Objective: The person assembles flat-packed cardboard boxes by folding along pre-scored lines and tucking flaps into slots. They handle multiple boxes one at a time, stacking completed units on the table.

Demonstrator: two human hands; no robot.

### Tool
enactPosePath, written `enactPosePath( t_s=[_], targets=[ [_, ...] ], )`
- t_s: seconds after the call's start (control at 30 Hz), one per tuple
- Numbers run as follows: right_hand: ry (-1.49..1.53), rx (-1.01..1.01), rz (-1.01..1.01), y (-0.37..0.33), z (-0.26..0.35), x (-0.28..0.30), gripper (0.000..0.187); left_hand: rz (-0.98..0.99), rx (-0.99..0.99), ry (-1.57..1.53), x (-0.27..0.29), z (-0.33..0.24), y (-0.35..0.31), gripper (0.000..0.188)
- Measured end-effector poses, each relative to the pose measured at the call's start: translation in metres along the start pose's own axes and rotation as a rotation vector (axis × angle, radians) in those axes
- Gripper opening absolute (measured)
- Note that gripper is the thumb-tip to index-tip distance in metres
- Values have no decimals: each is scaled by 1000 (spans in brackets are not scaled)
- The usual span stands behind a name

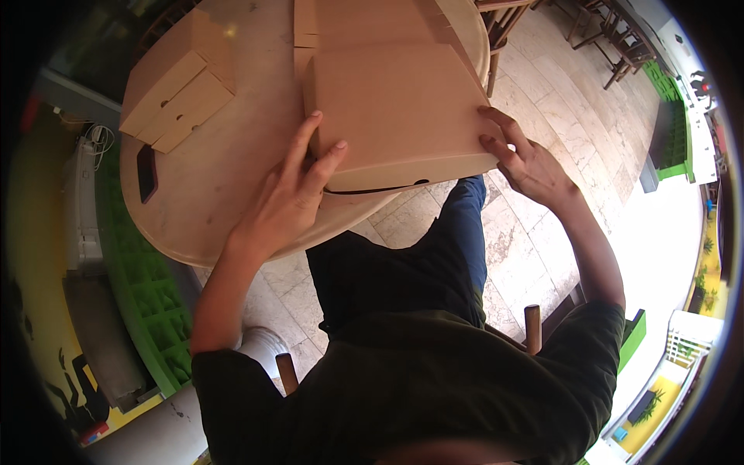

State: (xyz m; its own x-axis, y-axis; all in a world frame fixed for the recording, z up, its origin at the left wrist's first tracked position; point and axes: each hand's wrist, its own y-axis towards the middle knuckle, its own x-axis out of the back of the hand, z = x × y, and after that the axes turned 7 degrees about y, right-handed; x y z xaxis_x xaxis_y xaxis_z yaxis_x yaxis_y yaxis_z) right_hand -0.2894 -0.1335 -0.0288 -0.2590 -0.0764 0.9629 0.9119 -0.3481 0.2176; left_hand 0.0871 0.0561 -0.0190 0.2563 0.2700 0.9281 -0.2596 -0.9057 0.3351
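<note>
A closed brown cardboard box sits at the near edge of the round table, its front overhanging the edge. My left hand holds it at the left front corner, with the thumb and index finger against the side and top edge. On the opposite side, my right hand grips the right front corner, two fingertips resting on the lid's edge. A dark gap and a small notch show along the box's front. The undersides of both hands are partly hidden.
More brown cardboard lies behind the box. At the left of the table are other cardboard boxes and a dark phone-like object. Wooden chairs stand on the tiled floor at the far right.
</note>
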Motion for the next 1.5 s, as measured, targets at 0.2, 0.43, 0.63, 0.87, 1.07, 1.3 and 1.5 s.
enactPosePath(
  t_s=[0.2,0.43,0.63,0.87,1.07,1.3,1.5],
  targets=[
    [247,67,-163,-8,8,-26,69,-2,52,-171,10,-17,-2,80],
    [195,-68,-283,5,30,-49,76,-425,578,-982,-60,-19,-25,31],
    [173,-74,-259,4,30,-53,71,-508,632,-587,-69,-23,-34,20],
    [146,-88,-275,7,39,-53,69,-427,656,-880,-54,-25,-36,19],
    [201,-152,-231,11,56,-39,50,-350,842,-781,-25,-28,5,53],
    [320,-233,-371,25,67,-51,23,-126,645,-396,-48,-24,19,37],
    [546,-342,-432,21,68,-54,30,-151,698,-257,-78,-20,6,36]
  ],
)
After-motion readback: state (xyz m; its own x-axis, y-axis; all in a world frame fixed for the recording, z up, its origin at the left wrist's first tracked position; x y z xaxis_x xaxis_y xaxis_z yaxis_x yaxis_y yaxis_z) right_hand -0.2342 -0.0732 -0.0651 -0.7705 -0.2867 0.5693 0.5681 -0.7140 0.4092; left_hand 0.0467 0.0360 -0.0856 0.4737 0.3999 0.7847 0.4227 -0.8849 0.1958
